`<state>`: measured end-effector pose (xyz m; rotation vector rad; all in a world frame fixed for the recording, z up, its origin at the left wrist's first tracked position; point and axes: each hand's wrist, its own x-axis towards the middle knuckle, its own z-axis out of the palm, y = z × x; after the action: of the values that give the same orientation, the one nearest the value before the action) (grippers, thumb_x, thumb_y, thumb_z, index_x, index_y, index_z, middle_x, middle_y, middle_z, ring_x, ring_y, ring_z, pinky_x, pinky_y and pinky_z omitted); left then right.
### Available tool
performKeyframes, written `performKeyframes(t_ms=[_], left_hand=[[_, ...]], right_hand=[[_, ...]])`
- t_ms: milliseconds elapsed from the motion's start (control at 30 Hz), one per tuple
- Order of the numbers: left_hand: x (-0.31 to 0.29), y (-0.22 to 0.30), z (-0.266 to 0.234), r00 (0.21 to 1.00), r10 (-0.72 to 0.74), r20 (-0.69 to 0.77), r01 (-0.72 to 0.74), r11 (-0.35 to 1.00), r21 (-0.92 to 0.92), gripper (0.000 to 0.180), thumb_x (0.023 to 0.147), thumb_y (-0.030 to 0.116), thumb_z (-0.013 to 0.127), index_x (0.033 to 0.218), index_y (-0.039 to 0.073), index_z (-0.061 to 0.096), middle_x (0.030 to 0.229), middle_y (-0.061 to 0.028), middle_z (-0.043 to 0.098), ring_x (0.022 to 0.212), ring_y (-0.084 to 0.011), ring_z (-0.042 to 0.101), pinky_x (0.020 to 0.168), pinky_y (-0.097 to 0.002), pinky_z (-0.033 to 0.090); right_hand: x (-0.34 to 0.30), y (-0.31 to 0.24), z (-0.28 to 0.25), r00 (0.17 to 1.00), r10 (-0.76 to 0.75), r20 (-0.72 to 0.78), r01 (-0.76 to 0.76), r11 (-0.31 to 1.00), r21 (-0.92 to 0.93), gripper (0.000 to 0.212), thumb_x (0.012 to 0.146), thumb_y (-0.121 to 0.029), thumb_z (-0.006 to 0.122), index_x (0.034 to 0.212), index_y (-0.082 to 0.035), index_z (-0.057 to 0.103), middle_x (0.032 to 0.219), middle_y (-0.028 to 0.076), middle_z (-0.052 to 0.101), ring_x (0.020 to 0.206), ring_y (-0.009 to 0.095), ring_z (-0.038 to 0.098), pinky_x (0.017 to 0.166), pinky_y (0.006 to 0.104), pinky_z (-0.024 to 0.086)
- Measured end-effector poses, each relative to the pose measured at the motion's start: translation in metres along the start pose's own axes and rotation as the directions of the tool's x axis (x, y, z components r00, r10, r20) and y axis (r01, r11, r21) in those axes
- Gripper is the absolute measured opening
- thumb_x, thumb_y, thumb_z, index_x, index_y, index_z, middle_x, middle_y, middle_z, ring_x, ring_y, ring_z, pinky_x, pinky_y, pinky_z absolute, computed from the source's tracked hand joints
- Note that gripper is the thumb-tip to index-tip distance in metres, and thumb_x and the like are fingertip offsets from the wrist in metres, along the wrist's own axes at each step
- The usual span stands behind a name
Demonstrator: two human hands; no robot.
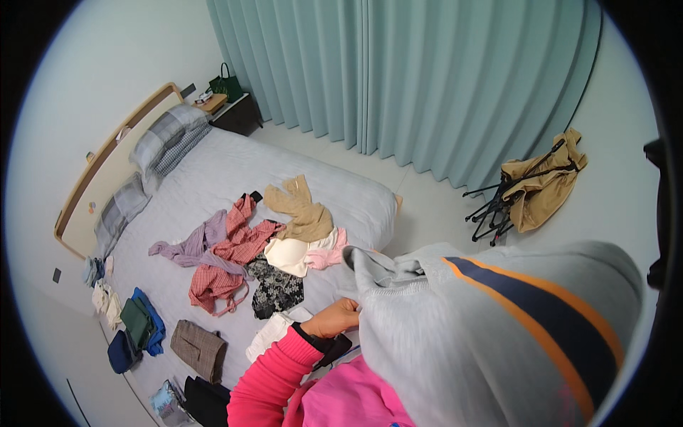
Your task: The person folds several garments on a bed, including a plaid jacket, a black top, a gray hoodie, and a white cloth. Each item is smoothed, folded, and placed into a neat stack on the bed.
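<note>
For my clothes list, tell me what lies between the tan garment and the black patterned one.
In the head view, a cream garment lies between the tan garment and the black patterned one.

At near right, the garment (455, 331) is made of soft, matt cloth. The bed (238, 155) is covered in smooth, matt fabric. The far curtains (398, 78) are made of matt cloth. The far-left headboard (105, 176) is framed in smooth wood. At right, the folding furniture (548, 199) is made of dull cloth and apparent metal.
</note>
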<state>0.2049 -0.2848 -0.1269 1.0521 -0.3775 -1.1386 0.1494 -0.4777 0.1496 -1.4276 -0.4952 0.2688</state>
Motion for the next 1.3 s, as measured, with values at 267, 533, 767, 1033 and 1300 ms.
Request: performKeyframes(t_ms=[267, 533, 767, 1033, 1300], left_hand=[[-0.035, 0.006, 0.007, 0.975, 0.165, -0.151, -0.171, 0.985, -0.025, 0.022, 0.085, 0.007, 0.064, 0.106, 0.000, 0.066, 0.100, -0.0008, 0.067, 0.091, -0.0098, 0.059, 0.083, -0.0262, 0.047], [-0.052, 0.030, 0.015, 0.912, 0.292, -0.288, -0.271, 0.956, 0.111, 0.029, 0.083, 0.004, 0.064, 0.112, 0.001, 0.062, 0.102, -0.0005, 0.065, 0.085, -0.0086, 0.059, 0.078, -0.0262, 0.049], [-0.070, 0.091, 0.022, 0.738, 0.302, -0.604, -0.466, 0.875, -0.131, 0.036, 0.086, 0.011, 0.062, 0.121, 0.003, 0.053, 0.113, -0.0084, 0.062, 0.099, -0.0198, 0.062, 0.088, -0.0362, 0.050], [-0.012, 0.134, 0.067, 0.758, 0.378, -0.531, -0.539, 0.822, -0.183, 0.023, 0.089, 0.011, 0.059, 0.111, 0.005, 0.054, 0.101, -0.0028, 0.061, 0.091, -0.0145, 0.058, 0.083, -0.0305, 0.047], [0.061, 0.134, 0.102, 0.880, 0.416, -0.228, -0.474, 0.772, -0.423, 0.029, 0.091, 0.010, 0.053, 0.119, 0.003, 0.049, 0.119, -0.0066, 0.053, 0.114, -0.0170, 0.047, 0.101, -0.0329, 0.033]], right_hand=[[0.034, 0.027, 0.012, 1.000, 0.005, 0.028, -0.004, 1.000, -0.023, 0.065, 0.070, -0.025, 0.078, 0.123, 0.002, 0.051, 0.115, 0.009, 0.061, 0.102, 0.019, 0.059, 0.088, 0.0314, 0.048], [0.012, 0.003, -0.001, 0.997, -0.081, -0.004, 0.080, 0.990, -0.113, 0.061, 0.072, -0.023, 0.074, 0.122, 0.002, 0.051, 0.113, 0.008, 0.061, 0.102, 0.019, 0.058, 0.089, 0.0302, 0.046], [-0.023, -0.014, -0.098, 0.919, -0.022, -0.393, -0.103, 0.950, -0.296, 0.057, 0.074, -0.021, 0.070, 0.122, 0.002, 0.051, 0.112, 0.007, 0.060, 0.102, 0.018, 0.057, 0.089, 0.0292, 0.045], [-0.044, 0.075, -0.134, 0.885, 0.208, -0.416, -0.400, 0.797, -0.452, 0.024, 0.088, -0.020, 0.062, 0.098, 0.002, 0.064, 0.099, 0.010, 0.064, 0.091, 0.016, 0.062, 0.078, 0.0301, 0.049], [-0.032, 0.159, -0.041, 0.877, -0.237, -0.417, -0.010, 0.861, -0.509, 0.086, 0.076, -0.020, 0.072, 0.144, -0.002, 0.023, 0.127, 0.022, 0.051, 0.114, 0.028, 0.054, 0.097, 0.0342, 0.041]])
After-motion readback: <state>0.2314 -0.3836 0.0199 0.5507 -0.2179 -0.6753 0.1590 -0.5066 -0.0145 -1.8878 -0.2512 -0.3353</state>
